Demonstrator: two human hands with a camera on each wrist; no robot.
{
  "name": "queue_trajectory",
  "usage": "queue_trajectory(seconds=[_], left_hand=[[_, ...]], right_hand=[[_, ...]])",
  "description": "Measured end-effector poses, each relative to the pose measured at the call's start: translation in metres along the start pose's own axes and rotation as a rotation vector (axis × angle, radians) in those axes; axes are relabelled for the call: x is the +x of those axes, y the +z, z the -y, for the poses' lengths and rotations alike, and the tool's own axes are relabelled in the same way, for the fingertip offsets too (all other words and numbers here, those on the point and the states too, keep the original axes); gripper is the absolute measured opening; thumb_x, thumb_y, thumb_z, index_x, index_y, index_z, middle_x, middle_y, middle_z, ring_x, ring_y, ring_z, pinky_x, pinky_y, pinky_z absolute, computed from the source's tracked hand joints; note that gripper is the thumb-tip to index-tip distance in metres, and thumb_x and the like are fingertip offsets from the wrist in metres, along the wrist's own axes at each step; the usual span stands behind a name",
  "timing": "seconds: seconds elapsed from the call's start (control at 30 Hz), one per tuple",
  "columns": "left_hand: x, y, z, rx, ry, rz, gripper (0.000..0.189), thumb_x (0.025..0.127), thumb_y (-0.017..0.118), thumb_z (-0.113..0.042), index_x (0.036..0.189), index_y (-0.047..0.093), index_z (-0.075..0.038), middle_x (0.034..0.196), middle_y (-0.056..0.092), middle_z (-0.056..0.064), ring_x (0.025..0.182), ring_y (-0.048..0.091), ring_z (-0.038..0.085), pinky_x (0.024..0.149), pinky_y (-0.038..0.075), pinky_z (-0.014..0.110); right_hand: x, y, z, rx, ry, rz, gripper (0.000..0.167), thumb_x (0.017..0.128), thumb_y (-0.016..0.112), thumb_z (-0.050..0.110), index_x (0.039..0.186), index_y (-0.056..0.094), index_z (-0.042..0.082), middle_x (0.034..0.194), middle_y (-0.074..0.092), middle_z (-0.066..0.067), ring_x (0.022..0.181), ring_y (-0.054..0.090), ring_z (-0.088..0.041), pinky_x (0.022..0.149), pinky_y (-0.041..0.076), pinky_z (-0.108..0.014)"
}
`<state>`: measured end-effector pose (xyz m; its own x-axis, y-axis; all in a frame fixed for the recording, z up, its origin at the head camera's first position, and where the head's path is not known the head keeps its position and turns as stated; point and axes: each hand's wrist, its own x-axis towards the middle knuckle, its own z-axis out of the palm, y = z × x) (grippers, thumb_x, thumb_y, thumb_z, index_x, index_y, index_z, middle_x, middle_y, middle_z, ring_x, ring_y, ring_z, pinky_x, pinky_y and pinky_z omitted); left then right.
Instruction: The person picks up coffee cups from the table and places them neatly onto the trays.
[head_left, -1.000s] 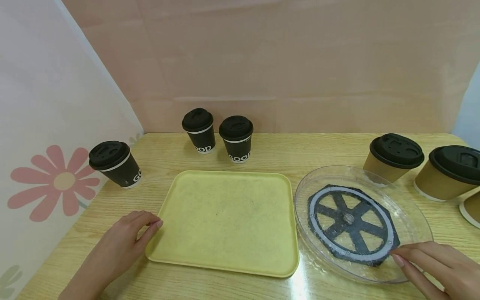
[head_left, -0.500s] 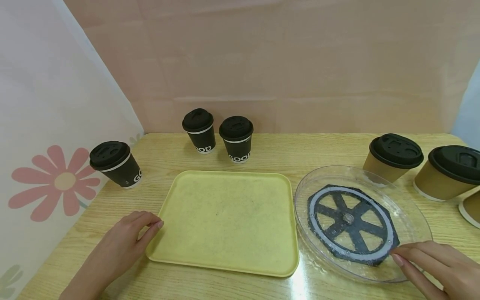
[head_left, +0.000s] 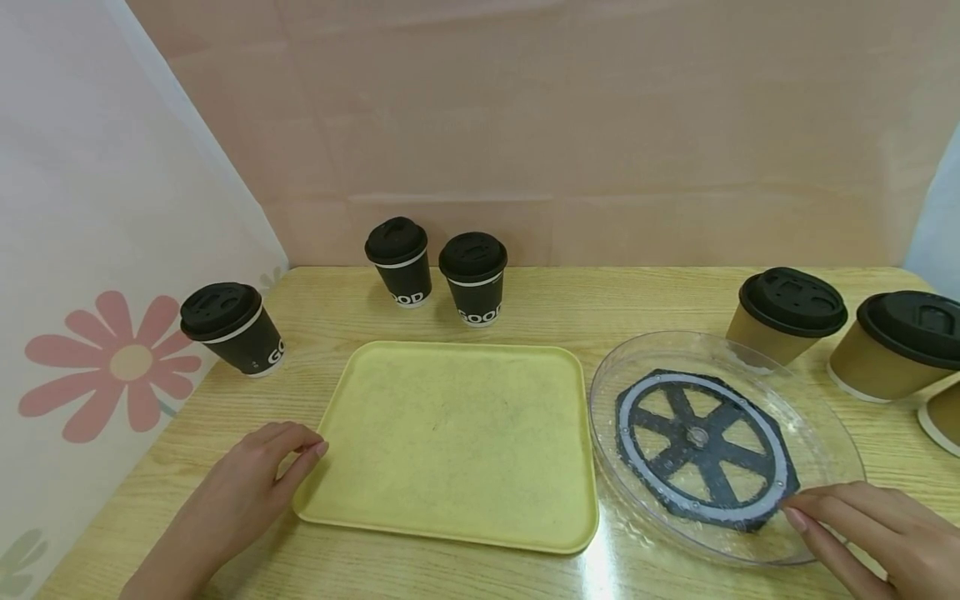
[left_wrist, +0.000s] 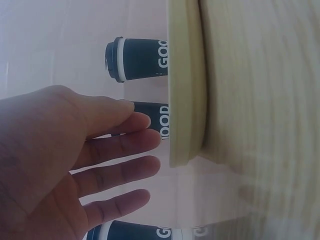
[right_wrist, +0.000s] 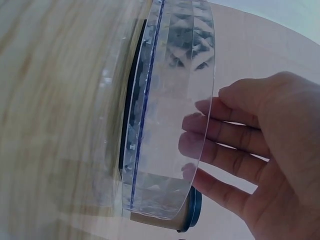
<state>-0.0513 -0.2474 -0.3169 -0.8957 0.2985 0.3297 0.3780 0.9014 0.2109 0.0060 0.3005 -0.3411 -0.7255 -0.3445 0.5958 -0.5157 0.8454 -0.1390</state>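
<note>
My left hand point(head_left: 251, 475) is by the left edge of a yellow tray point(head_left: 450, 446), fingers loosely bent and holding nothing. In the left wrist view that hand point(left_wrist: 95, 145) has its fingers spread slightly apart above the rim. At the right, a round clear plastic tray point(head_left: 821, 425) with a low wall shows a dark spoked base point(head_left: 697, 437) with a pale ring through it. My right hand point(head_left: 873, 533) is at its near right rim. The right wrist view shows the right fingers point(right_wrist: 235, 162) partly seen through the clear wall, relaxed; whether they touch it I cannot tell.
Three black lidded paper cups stand left and behind: a left one point(head_left: 236, 329), a back one point(head_left: 401, 262) and its neighbour point(head_left: 474, 279). Brown cups with black lids stand at the right, including a rear cup point(head_left: 787, 317) and a nearer one point(head_left: 896, 346). A cloth wall point(head_left: 562, 133) closes the back.
</note>
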Motion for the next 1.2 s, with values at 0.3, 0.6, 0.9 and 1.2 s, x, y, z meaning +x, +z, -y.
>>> queue_trajectory(seconds=[0.3,0.6,0.9,1.2], left_hand=[[0.0004,-0.0002,-0.0004,0.000,0.003,-0.001,0.011,0.085,0.075,-0.014,0.088,0.070,-0.022,0.086,0.065,-0.014,0.079,0.060,0.007,0.067,0.054,0.030],[0.0005,0.0004,-0.0004,-0.001,0.021,-0.018,0.013,0.083,0.076,-0.012,0.087,0.070,-0.022,0.085,0.065,-0.014,0.079,0.060,0.007,0.066,0.054,0.030],[0.0002,-0.0003,-0.0008,0.008,0.028,-0.042,0.014,0.082,0.077,-0.011,0.086,0.070,-0.023,0.084,0.064,-0.014,0.079,0.061,0.007,0.068,0.055,0.031],[0.0009,-0.0004,-0.0008,0.007,0.033,-0.037,0.014,0.081,0.077,-0.011,0.086,0.070,-0.023,0.084,0.064,-0.015,0.078,0.060,0.007,0.067,0.054,0.031]], right_hand=[[-0.0015,-0.0002,-0.0011,-0.022,0.032,0.017,0.051,0.090,0.043,0.066,0.074,0.071,0.027,0.071,0.063,0.019,0.060,0.056,0.006,0.058,0.043,-0.003],[-0.0016,0.0002,-0.0014,-0.047,0.045,0.034,0.056,0.090,0.036,0.069,0.073,0.070,0.028,0.070,0.062,0.021,0.060,0.054,0.006,0.058,0.042,-0.004],[-0.0015,0.0008,-0.0030,-0.069,0.047,0.049,0.057,0.088,0.035,0.071,0.074,0.071,0.029,0.070,0.062,0.022,0.060,0.054,0.006,0.059,0.042,-0.003],[-0.0012,0.0005,-0.0023,-0.070,0.038,0.037,0.061,0.090,0.032,0.070,0.073,0.071,0.027,0.070,0.062,0.021,0.060,0.055,0.006,0.059,0.042,-0.003]])
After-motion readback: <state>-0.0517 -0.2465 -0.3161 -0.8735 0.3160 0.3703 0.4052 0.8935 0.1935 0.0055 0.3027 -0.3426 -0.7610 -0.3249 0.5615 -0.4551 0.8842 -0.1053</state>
